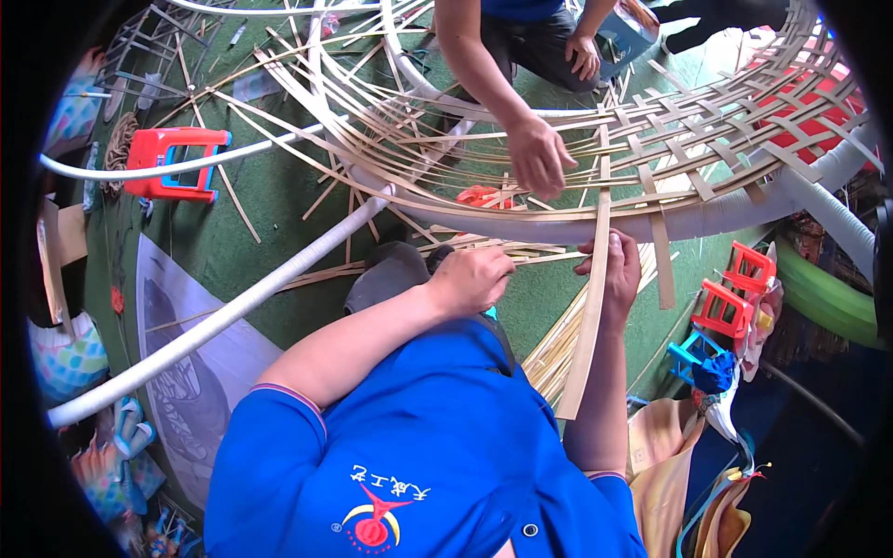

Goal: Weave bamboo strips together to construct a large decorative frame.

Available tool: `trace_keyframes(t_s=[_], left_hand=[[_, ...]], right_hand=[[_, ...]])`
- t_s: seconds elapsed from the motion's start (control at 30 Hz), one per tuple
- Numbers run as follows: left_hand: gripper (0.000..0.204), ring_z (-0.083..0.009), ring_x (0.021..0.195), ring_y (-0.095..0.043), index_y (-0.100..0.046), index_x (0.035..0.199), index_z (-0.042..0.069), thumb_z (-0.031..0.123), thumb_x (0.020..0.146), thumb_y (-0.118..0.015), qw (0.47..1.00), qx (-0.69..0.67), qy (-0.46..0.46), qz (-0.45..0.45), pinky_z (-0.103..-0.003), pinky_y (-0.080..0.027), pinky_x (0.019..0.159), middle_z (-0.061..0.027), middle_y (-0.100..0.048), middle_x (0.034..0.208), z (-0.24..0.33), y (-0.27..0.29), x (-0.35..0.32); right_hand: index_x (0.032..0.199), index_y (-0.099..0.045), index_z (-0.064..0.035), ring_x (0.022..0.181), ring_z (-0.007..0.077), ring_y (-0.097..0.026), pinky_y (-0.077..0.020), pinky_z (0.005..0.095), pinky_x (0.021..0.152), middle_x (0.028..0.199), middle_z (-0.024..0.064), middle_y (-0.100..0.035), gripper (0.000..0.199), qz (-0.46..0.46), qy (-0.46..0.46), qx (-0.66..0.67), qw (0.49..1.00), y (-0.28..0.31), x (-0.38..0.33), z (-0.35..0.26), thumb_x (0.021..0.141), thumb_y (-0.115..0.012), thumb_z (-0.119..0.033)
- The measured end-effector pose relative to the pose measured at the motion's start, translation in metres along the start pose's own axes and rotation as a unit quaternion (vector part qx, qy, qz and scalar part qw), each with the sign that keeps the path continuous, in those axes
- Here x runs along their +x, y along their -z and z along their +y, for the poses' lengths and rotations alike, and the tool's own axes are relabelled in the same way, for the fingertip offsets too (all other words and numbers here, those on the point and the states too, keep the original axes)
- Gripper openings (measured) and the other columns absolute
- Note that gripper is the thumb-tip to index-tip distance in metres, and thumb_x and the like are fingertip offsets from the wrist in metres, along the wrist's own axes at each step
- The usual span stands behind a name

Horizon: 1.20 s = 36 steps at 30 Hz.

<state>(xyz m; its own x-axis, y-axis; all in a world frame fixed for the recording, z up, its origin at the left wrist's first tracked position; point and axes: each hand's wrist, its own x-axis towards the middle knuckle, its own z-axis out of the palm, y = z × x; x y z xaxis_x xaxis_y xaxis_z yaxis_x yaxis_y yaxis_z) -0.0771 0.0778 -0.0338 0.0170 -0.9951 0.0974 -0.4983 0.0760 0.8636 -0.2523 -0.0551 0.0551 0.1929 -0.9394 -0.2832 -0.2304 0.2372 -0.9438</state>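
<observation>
My right hand (623, 270) is closed at the edge of a woven frame, its fingers curled about a wide flat bamboo strip (584, 344). The strip's upper end crosses the weave and its lower end hangs over my right forearm. Close to my lap, my left hand (473, 277) is closed with curled fingers; what they hold, if anything, is hidden. Beyond my hands lies the open lattice (688, 139) of crossed strips, bound to a thick white-wrapped tube (558, 226). Across the frame a co-worker's hand (539, 158) reaches down onto the long strips.
White-wrapped poles (251, 290) cross the left side. A red stool (172, 163) stands on the green floor at left; small red stools (726, 307) and a blue one (693, 358) stand at right. Loose bamboo strips (558, 349) lie in a bundle beside my lap. A printed sheet (186, 372) lies left.
</observation>
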Motion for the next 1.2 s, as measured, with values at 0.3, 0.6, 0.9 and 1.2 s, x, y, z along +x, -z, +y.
trace_keyframes(t_s=[0.3,0.6,0.9,1.2], left_hand=[[0.007,-0.0345,0.078,-0.069,-0.064,0.087,0.007,0.014,0.087,-0.064,0.998,-0.04,-0.029,-0.047,-0.046,-0.058,0.067,-0.012,-0.064,0.085,-0.031,0.022,0.012],[0.01,-0.039,0.077,-0.069,-0.062,0.087,0.005,0.015,0.087,-0.061,0.984,-0.067,-0.043,-0.16,-0.05,-0.058,0.068,-0.0149,-0.065,0.087,-0.066,0.046,0.022],[0.014,-0.0396,0.083,-0.069,-0.066,0.094,0.006,0.017,0.089,-0.061,0.964,-0.088,-0.024,-0.248,-0.05,-0.057,0.073,-0.0164,-0.066,0.092,-0.079,0.062,0.008],[0.012,-0.0367,0.082,-0.069,-0.068,0.098,0.007,0.012,0.089,-0.064,0.981,-0.164,-0.035,-0.096,-0.046,-0.057,0.068,-0.0145,-0.068,0.096,-0.057,0.059,0.04]], right_hand=[[0.115,-0.058,0.003,0.057,0.0133,-0.064,-0.056,0.0243,0.055,0.097,0.0196,-0.073,0.031,0.056,-0.03,-0.033,0.997,-0.005,0.014,-0.009,0.108,-0.051,-0.026],[0.121,-0.055,0.0039,0.066,0.0158,-0.07,-0.0613,0.0296,0.065,0.115,0.0214,-0.072,0.027,0.057,-0.106,-0.017,0.993,-0.01,0.011,-0.025,0.108,-0.048,-0.019],[0.137,-0.051,0.0015,0.067,0.0199,-0.071,-0.0598,0.0312,0.064,0.11,0.0235,-0.072,0.047,0.135,-0.115,0.086,0.98,-0.014,-0.041,0.009,0.108,-0.046,-0.035],[0.119,-0.062,0.0006,0.065,0.0162,-0.066,-0.0569,0.0302,0.063,0.096,0.0141,-0.075,0.032,0.18,-0.367,0.004,0.912,-0.066,-0.176,0.091,0.103,-0.058,-0.027]])
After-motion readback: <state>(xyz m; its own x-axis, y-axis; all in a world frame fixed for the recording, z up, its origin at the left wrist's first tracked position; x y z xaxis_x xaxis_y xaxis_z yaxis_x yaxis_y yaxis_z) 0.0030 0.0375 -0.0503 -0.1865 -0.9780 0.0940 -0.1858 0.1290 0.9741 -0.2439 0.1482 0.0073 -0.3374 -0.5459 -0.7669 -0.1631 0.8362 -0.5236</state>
